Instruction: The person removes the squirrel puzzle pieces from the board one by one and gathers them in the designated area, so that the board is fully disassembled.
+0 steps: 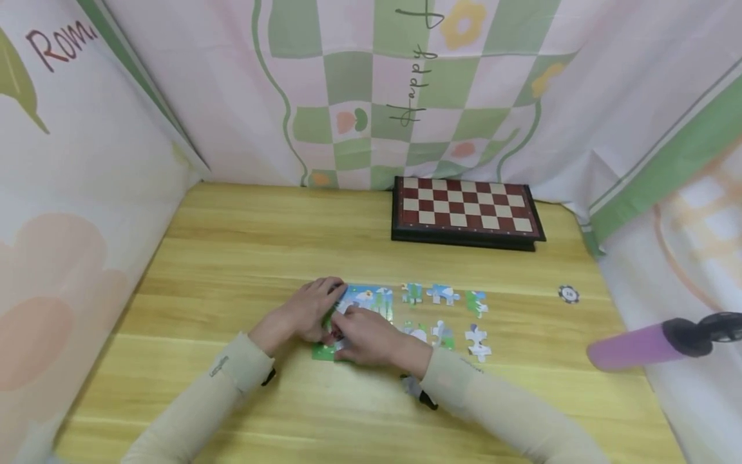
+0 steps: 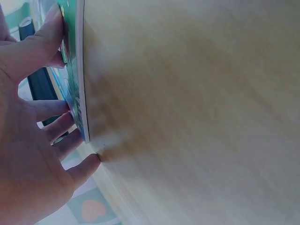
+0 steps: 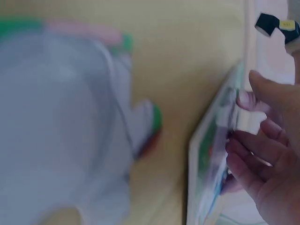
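A jigsaw puzzle board (image 1: 323, 353) with a blue sky top and green lower edge lies flat on the table in the head view. My left hand (image 1: 313, 306) lies over its left side. In the left wrist view the thumb (image 2: 51, 33) rests on the board's green face, while the other fingers spread along its edge. My right hand (image 1: 371, 335) covers the board's middle, its bent fingertips (image 3: 234, 161) touching the puzzle face close to the left thumb. The picture under both hands is partly hidden.
Loose puzzle pieces (image 1: 443, 294) lie in rows right of the board; another piece (image 1: 411, 385) sits beneath the right wrist, large and blurred in the right wrist view. A checkered game board (image 1: 466, 209) stands at the back, a round chip (image 1: 569, 294) and purple bottle (image 1: 634, 347) at right.
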`<state>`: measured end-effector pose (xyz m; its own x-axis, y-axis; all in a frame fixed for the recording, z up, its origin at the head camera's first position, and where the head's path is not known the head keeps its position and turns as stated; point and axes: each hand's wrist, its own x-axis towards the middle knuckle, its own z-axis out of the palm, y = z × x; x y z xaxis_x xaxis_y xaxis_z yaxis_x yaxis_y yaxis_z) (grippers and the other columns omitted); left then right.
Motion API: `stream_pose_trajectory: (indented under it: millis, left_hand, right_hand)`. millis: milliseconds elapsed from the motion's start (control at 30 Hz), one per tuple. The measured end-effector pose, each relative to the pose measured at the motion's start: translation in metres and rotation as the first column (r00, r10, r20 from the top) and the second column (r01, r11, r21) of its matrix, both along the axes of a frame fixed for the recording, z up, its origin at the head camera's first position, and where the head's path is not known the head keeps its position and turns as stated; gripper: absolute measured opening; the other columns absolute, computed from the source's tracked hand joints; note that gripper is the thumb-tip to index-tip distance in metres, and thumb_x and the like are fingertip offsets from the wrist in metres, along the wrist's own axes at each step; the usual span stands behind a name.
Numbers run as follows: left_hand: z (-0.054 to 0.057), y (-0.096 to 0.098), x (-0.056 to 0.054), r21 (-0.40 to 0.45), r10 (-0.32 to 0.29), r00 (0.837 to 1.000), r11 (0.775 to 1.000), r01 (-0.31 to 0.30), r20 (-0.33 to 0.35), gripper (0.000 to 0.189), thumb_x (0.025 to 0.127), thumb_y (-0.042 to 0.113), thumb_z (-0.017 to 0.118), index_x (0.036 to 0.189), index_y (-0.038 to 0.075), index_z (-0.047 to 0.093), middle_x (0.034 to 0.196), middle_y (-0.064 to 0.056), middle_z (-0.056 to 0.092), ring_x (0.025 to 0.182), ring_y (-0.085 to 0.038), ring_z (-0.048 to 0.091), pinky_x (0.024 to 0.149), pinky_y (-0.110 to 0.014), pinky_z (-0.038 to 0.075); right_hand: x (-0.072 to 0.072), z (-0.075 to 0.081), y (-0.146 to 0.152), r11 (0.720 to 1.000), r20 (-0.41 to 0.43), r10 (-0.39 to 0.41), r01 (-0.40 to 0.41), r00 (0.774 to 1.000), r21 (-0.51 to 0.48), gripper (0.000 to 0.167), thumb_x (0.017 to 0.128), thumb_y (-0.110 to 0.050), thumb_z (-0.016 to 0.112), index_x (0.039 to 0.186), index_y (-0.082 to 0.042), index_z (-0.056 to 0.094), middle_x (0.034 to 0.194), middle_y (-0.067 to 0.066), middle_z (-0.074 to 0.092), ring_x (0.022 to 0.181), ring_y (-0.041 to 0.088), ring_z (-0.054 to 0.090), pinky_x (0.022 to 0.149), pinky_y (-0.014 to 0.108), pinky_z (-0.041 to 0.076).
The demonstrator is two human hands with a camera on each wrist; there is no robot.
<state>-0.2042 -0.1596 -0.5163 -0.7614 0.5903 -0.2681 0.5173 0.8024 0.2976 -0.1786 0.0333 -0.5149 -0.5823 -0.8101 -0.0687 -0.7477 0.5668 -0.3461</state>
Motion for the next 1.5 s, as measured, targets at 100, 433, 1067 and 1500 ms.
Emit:
stream_pose_trajectory:
  millis: [100, 433, 1067, 1500]
  left_hand:
    - [-0.001, 0.0, 0.0, -0.003, -0.009, 1.0, 1.0, 0.009, -0.004, 0.108, 0.082, 0.042, 0.086, 0.163, 0.003, 0.026, 0.169, -0.017, 0.029, 0.157, -0.04, 0.029, 0.13, -0.059, 0.029]
    - [-0.005, 0.0, 0.002, 0.006, -0.034, 0.999, 0.999, 0.034, -0.018, 0.102, 0.086, 0.039, 0.082, 0.163, 0.001, 0.027, 0.169, -0.017, 0.029, 0.157, -0.041, 0.03, 0.129, -0.061, 0.032]
    - [0.002, -0.01, -0.005, 0.044, -0.054, 0.994, 0.998, 0.05, 0.097, 0.132, 0.066, 0.037, 0.098, 0.165, 0.003, 0.018, 0.173, -0.018, 0.02, 0.16, -0.042, 0.021, 0.133, -0.059, 0.021]
    - [0.009, -0.005, -0.001, -0.107, -0.003, 0.989, 0.994, 0.019, 0.147, 0.142, 0.062, 0.033, 0.1, 0.168, 0.015, 0.008, 0.178, -0.007, 0.008, 0.164, -0.035, 0.011, 0.135, -0.053, 0.019]
  right_hand:
    - [0.005, -0.002, -0.002, 0.999, -0.002, -0.027, 0.027, 1.0, -0.018, 0.041, 0.085, -0.038, 0.085, 0.11, -0.016, 0.06, 0.104, -0.004, 0.074, 0.096, 0.013, 0.065, 0.082, 0.022, 0.058]
    - [0.012, -0.011, -0.007, 0.991, -0.021, -0.111, 0.11, 0.994, -0.07, 0.034, 0.087, -0.027, 0.084, 0.109, -0.014, 0.062, 0.101, -0.003, 0.076, 0.094, 0.014, 0.065, 0.084, 0.022, 0.058]
    - [0.009, -0.011, -0.016, 0.99, -0.158, -0.138, 0.135, 0.978, -0.034, 0.033, 0.085, -0.013, 0.078, 0.115, -0.008, 0.063, 0.103, 0.003, 0.074, 0.1, 0.019, 0.067, 0.098, 0.036, 0.057]
    - [0.007, -0.006, -0.019, 0.993, -0.038, -0.114, 0.115, 0.993, 0.009, 0.043, 0.088, -0.01, 0.079, 0.126, -0.009, 0.061, 0.113, 0.003, 0.065, 0.115, 0.021, 0.062, 0.118, 0.041, 0.048]
